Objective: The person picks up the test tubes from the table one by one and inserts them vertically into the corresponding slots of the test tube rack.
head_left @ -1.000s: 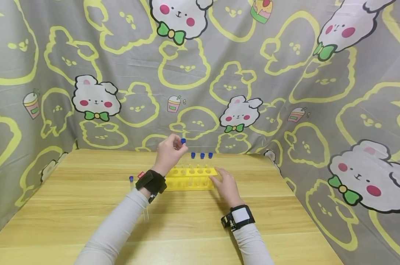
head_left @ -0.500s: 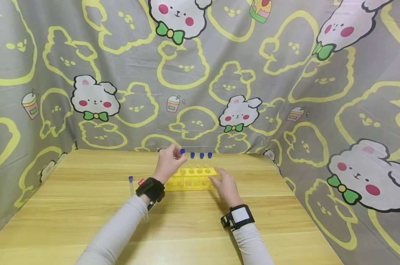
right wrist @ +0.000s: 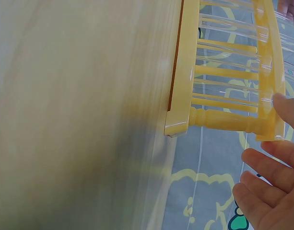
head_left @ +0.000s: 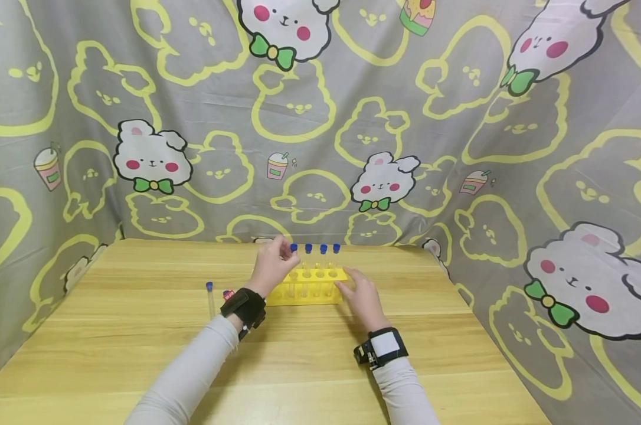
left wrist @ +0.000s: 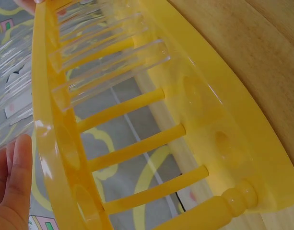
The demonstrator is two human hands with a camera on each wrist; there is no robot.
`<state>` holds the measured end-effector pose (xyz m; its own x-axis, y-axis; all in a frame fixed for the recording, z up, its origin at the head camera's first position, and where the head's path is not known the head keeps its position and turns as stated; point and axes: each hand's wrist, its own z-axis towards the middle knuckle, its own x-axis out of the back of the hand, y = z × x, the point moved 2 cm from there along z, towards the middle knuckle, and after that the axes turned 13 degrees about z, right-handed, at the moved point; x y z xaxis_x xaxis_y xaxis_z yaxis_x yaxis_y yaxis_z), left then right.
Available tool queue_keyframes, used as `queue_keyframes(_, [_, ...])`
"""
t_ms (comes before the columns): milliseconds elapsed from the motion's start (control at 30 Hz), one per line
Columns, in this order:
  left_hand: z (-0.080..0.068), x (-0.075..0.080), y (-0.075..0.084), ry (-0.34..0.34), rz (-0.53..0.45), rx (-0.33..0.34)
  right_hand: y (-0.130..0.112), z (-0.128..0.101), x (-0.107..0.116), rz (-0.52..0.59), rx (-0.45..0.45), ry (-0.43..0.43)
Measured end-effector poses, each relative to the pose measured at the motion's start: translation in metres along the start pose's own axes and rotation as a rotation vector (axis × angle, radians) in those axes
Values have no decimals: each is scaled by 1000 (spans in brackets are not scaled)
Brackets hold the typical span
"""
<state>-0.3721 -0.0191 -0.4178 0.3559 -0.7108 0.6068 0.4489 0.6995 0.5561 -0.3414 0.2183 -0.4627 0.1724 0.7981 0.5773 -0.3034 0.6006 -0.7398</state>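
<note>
A yellow test tube rack (head_left: 312, 300) stands in the middle of the table. My left hand (head_left: 272, 265) is at its upper left side, thumb and fingers around the top of a clear test tube (left wrist: 113, 76) with a blue cap (head_left: 294, 248). That tube stands upright in a rack hole, its cap level with the others. In the left wrist view the fingertips (left wrist: 23, 143) lie right beside the tube. My right hand (head_left: 364, 298) holds the rack's right end, thumb on the top plate and fingers (right wrist: 269, 167) at its end. Several capped tubes (head_left: 323, 249) stand in the rack's right half.
Left of the rack, a blue-capped test tube (head_left: 211, 298) lies on the wooden table (head_left: 310, 366). Near the left wrist are a small red label (head_left: 229, 294) and another blue cap, partly hidden. A patterned grey curtain (head_left: 219, 88) encloses the back and sides.
My left hand has lowered the blue-capped test tube into the rack, until its cap is level with its neighbours. My right hand has stayed at the rack's right end.
</note>
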Motion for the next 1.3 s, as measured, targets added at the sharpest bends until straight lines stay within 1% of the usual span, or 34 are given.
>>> queue_keyframes(367, [-1,-2,3,8,-3,6,0,0,0,-4,13,5])
queue_keyframes(500, [-3,-1,5,-10,-9,5,1,0,1,-5,13,9])
queue_keyframes(600, [-5,3,5,-38,-7,2,0,-1,1,3,9,10])
queue_keyframes(733, [-9,16,4,-71,18,-2,-1,-1,1,12,5,8])
queue_keyframes(867, [-13,34,-2,-97,62,-14,-2,-2,1,11,5,7])
queue_keyframes(1033, [-17,56,-14,-135,156,-36,-2,-1,1,8,-2,6])
queue_keyframes(1100, [-19,63,-19,-153,188,-35,-2,-1,1,6,-6,6])
queue_keyframes(1300, [-23,83,-40,-200,257,5,-1,-1,0,13,-11,0])
